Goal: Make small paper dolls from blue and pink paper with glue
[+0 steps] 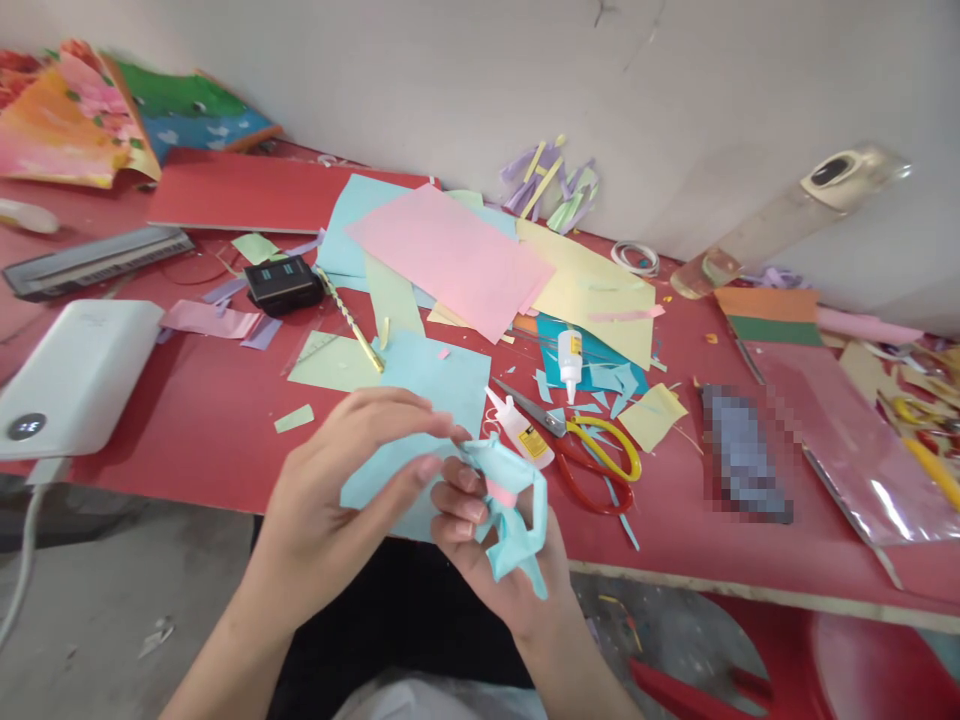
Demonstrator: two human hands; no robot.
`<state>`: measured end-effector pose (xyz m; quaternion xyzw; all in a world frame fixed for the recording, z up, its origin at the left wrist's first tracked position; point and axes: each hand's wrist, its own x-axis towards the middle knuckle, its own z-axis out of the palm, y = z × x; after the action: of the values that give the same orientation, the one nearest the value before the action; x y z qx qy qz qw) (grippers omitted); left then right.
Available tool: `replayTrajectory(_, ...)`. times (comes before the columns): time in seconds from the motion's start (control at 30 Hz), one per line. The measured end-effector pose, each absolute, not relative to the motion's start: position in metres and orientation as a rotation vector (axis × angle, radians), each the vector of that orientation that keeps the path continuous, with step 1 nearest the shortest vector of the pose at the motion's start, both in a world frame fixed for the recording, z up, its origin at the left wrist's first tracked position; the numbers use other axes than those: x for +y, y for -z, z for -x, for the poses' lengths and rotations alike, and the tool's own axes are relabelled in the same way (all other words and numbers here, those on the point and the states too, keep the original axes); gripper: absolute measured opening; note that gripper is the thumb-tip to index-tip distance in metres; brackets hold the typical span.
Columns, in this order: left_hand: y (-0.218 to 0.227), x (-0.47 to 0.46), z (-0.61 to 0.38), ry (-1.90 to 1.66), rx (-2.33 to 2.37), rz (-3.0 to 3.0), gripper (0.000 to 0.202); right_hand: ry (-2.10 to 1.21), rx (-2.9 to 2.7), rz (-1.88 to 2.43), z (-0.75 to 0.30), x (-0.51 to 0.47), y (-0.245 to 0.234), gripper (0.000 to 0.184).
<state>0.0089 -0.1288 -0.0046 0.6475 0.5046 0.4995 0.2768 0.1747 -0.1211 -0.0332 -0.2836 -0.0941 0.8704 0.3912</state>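
Note:
My right hand (499, 560) is closed around a light-blue folded paper figure (517, 470) with a small pink patch in its middle. One thin blue strip of it bends into a loop at the right, and loose ends hang over my palm. My left hand (349, 480) is just left of the figure, its thumb and fingers apart, the fingertips close to the figure's upper left corner. Whether they touch it I cannot tell. Beneath the hands lies a light-blue paper sheet (442, 375). Right beyond the figure are a glue bottle (525, 430) and scissors (592, 445) with red and yellow handles.
A second glue bottle (571, 360) lies among blue paper scraps. Pink paper (450, 255) and yellow paper (615, 280) are stacked behind. At left sit a white power bank (79, 375) and a black box (283, 285). A clear bottle (780, 225) leans at right.

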Motion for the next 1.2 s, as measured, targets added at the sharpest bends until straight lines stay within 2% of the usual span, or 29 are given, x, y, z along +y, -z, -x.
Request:
replayTrajectory(0.13, 0.007, -0.130, -0.017, -1.292, 1.181, -1.688, 0.033, -2.241, -0.379, 0.778, -0.170, -0.123, 0.031, 0.024)
replayTrajectory(0.23, 0.009, -0.133, -0.018, -1.305, 1.196, -1.519, 0.029, -2.167, -0.565, 0.829, -0.170, -0.125, 0.028, 0.033)
replayTrajectory(0.47, 0.002, -0.134, -0.017, -1.422, 1.376, -1.297, 0.019, -1.577, -0.901, 0.996, -0.193, -0.130, 0.029, 0.025)
replayTrajectory(0.53, 0.003, -0.132, -0.017, -1.402, 1.390, -1.292, 0.020, -1.497, -0.973, 1.035, -0.196, -0.132, 0.028, 0.027)
replayTrajectory(0.8, 0.010, -0.120, -0.019, -1.173, 1.450, -1.345, 0.029, -1.542, -0.884, 1.109, -0.179, -0.126, 0.026, 0.026)
replayTrajectory(1.07, 0.013, -0.112, -0.023, -1.466, 1.586, -1.267, 0.019, -1.473, -0.955, 1.208, -0.181, -0.118, 0.041, 0.029)
replayTrajectory(1.2, 0.025, -0.108, -0.030, -1.478, 1.612, -1.228, 0.013, -1.378, -1.063, 1.266, -0.175, -0.116, 0.048, 0.025)
